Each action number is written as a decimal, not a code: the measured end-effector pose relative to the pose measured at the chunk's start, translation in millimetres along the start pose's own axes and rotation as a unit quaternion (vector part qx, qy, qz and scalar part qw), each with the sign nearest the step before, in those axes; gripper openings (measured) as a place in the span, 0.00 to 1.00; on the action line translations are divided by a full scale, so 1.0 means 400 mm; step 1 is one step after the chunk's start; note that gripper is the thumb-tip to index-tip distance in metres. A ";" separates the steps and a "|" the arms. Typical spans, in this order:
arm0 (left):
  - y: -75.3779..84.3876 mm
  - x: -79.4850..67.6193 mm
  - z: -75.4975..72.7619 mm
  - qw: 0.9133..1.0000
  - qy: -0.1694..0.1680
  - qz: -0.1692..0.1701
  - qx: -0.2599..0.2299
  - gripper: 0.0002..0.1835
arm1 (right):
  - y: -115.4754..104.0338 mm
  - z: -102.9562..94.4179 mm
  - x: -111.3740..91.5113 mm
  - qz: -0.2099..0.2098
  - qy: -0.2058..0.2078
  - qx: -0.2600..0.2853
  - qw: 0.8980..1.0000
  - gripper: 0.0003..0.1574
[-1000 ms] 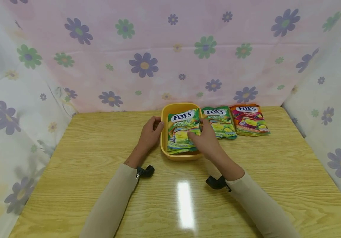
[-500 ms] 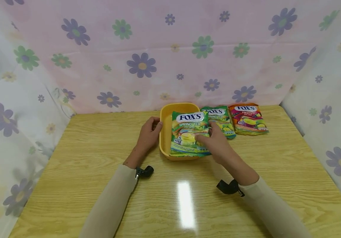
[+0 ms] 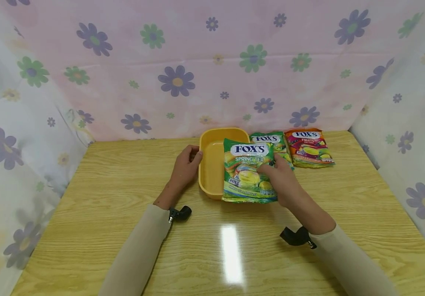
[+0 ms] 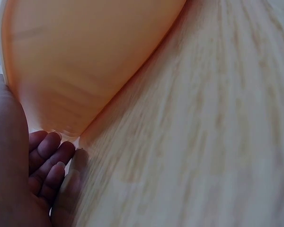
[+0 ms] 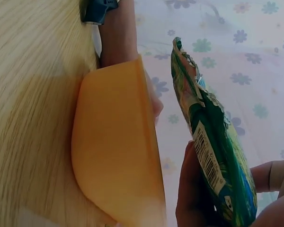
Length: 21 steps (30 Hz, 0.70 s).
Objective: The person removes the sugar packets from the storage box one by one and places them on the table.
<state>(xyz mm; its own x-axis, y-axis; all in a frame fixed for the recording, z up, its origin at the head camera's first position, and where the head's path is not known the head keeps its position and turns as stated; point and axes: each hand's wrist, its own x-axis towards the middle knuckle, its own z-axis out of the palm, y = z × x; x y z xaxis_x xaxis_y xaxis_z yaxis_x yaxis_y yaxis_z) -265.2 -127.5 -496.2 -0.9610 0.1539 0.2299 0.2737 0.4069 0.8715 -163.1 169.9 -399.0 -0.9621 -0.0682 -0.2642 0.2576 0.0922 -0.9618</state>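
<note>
My right hand (image 3: 284, 181) pinches a green Fox's Spring Tea candy bag (image 3: 248, 174) by its right side, thumb on the printed front and fingers behind. In the head view the bag overlaps the right part of a yellow plastic tub (image 3: 210, 168). From the right wrist, the bag (image 5: 217, 146) is seen edge-on, raised above the level of the tub's rim. On the tub's left side, my left hand (image 3: 185, 166) holds the wall, its thumb at the rim. Its curled fingers (image 4: 52, 156) show against the outer wall in the left wrist view.
Behind my right hand lies another green Spring Tea bag (image 3: 265, 138), partly hidden. A red and purple Fox's Fruits bag (image 3: 310, 150) lies right of it. The wooden table (image 3: 131, 176) meets a flowered cloth (image 3: 145, 90) at the back.
My right hand has lifted the green candy bag out of the tub and carried it right and toward me, baring the tub's inside. My left hand has stayed at the tub.
</note>
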 end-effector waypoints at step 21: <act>-0.004 0.001 -0.001 1.000 -0.001 -0.001 -0.011 0.21 | 0.043 -0.076 -0.015 0.030 0.039 -0.017 0.999 0.40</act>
<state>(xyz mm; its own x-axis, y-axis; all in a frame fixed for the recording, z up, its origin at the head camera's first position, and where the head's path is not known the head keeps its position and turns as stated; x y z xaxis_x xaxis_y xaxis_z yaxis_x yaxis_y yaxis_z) -266.2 -128.3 -497.2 -0.9616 0.1554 0.2263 0.2701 0.3880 0.8812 -155.6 201.9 -411.9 -0.9495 0.0163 -0.3132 0.3127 0.1271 -0.9413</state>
